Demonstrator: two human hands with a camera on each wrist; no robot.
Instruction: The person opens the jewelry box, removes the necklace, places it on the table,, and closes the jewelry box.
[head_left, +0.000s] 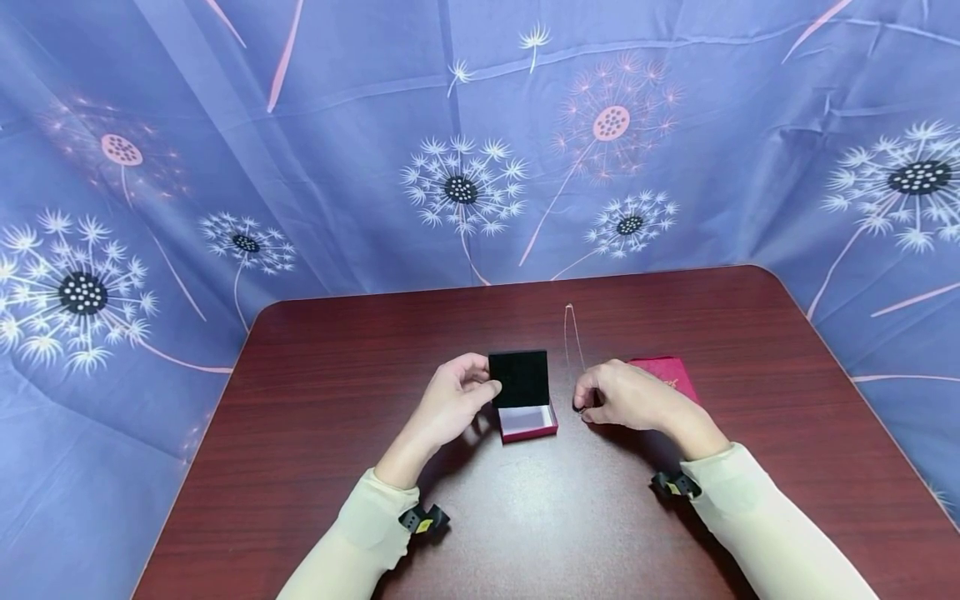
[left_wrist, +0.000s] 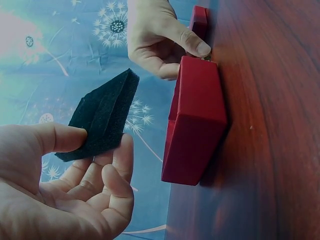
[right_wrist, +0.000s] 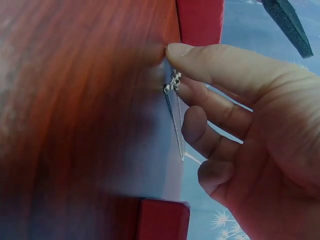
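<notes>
My left hand (head_left: 450, 402) pinches a black foam pad (head_left: 519, 379) between thumb and fingers. The pad is raised and tilted, apart from the open red box (left_wrist: 197, 117), whose pale inside (head_left: 525, 417) shows below it in the head view. To the right of the box, my right hand (head_left: 626, 396) is low over the table, thumb and index finger at the near end of a thin chain necklace (head_left: 567, 337). A small silvery pendant (right_wrist: 173, 82) appears between those fingertips in the right wrist view. The chain stretches away along the tabletop.
A red lid (head_left: 671, 377) with gold lettering lies behind my right hand, partly covered by it. Everything stands on a dark reddish wooden table (head_left: 360, 367). A blue curtain with dandelion prints (head_left: 337, 167) hangs behind the table's far edge.
</notes>
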